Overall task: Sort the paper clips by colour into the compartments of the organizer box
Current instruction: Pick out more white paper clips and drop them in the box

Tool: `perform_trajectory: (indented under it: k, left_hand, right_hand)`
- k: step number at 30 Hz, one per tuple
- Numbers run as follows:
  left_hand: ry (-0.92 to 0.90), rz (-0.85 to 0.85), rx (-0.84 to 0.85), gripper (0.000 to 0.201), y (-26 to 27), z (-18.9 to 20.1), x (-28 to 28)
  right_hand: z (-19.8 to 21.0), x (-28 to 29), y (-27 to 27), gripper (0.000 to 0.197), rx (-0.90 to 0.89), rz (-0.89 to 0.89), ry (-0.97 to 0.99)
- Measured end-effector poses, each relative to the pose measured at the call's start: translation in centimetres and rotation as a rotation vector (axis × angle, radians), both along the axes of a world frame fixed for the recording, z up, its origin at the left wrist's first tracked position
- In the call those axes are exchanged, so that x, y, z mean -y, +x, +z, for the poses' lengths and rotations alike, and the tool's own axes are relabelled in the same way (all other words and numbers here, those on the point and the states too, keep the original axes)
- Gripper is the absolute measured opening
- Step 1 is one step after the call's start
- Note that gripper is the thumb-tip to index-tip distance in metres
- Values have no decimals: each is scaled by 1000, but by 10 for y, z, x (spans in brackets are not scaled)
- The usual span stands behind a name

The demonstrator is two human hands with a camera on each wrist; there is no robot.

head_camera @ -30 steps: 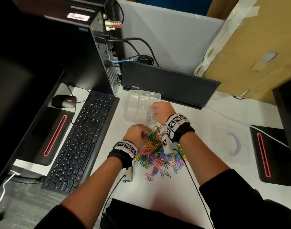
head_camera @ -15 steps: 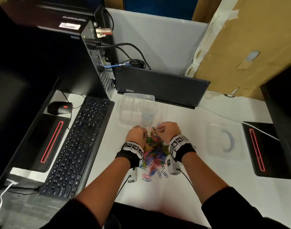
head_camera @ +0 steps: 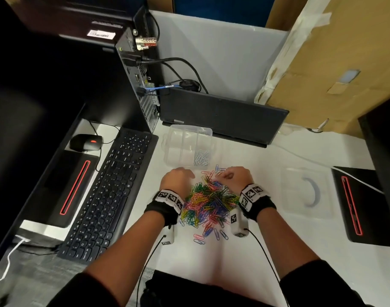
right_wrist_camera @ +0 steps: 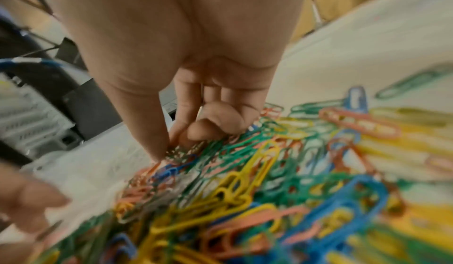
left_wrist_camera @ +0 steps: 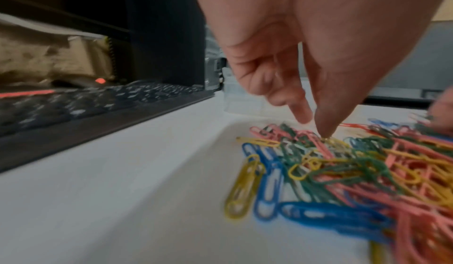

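Since a second ago my right hand [head_camera: 232, 177] has come back from the organizer box [head_camera: 187, 147] to the far edge of the paper clip pile [head_camera: 209, 202], and my left hand [head_camera: 177, 179] has shifted a little toward the pile's far left corner. I am now seeing both hands working at that far edge, well short of the box. In the right wrist view, my right thumb and forefinger [right_wrist_camera: 152, 128] are pinching together on a small bunch of silver clips [right_wrist_camera: 181, 150] at the top of the heap, with the other fingers curled in behind. In the left wrist view, my left thumb and forefinger [left_wrist_camera: 326, 117] are coming to a point and touching a clip on the pile; whether they are actually gripping it I cannot tell, as the tips are blurred. The pile is lying on the white desk [head_camera: 267, 251] between my wrists, a tangle of yellow, blue, green, pink and red. The clear box is sitting just beyond the pile, near the keyboard [head_camera: 110, 196], and a batch of silver clips [head_camera: 201, 157] is lying in its near right compartment.
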State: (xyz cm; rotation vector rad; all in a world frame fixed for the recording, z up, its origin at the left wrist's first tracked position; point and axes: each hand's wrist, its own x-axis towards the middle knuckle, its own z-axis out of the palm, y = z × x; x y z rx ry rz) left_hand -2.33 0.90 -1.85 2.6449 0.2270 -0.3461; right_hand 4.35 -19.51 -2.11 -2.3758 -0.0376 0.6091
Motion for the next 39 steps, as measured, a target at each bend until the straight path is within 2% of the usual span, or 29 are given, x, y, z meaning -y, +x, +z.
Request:
perform_trajectory:
  k: [3,5,7,10,15,19,22,26,29,33,39]
  left_hand:
    - [56,-124,48,29,8,1,14]
    - [74,-183,65,33,13,0,22]
    - [91,-219,50,33,16,-1,27]
    - [109,-218,26,26,18,-4,27]
    - [73,-159,23,16,14,-9,18]
    - [-10,-81,6,14,10,-13,11]
    - [-131,10,-4,8,4,-12,6]
    - [-320,213,21,2,-4,-14,-5]
    - [-426,337,18,14,-11,-14,-13]
    - [-511,403,21,26,-16,-13,-19]
    - [-665,492,4,22,-22,-11,-17]
  right_hand:
    - [4,-7,-4,13,18,73,-77]
    - [8,-17,-7,6,51,93,-103]
    - [9,-26,-10,12,79,111,-133]
    - [10,-34,-13,16,88,137,-174]
    - [9,-27,-13,17,53,148,-95]
    - [6,-19,-11,7,56,78,-108]
    - [5,-23,-12,10,99,113,-118]
    - [6,-36,-15,11,191,188,-132]
    - [4,-46,-18,7,212,276,-136]
    - [2,-53,-23,7,251,343,-149]
    - [4,-55,-22,19,211,442,-200]
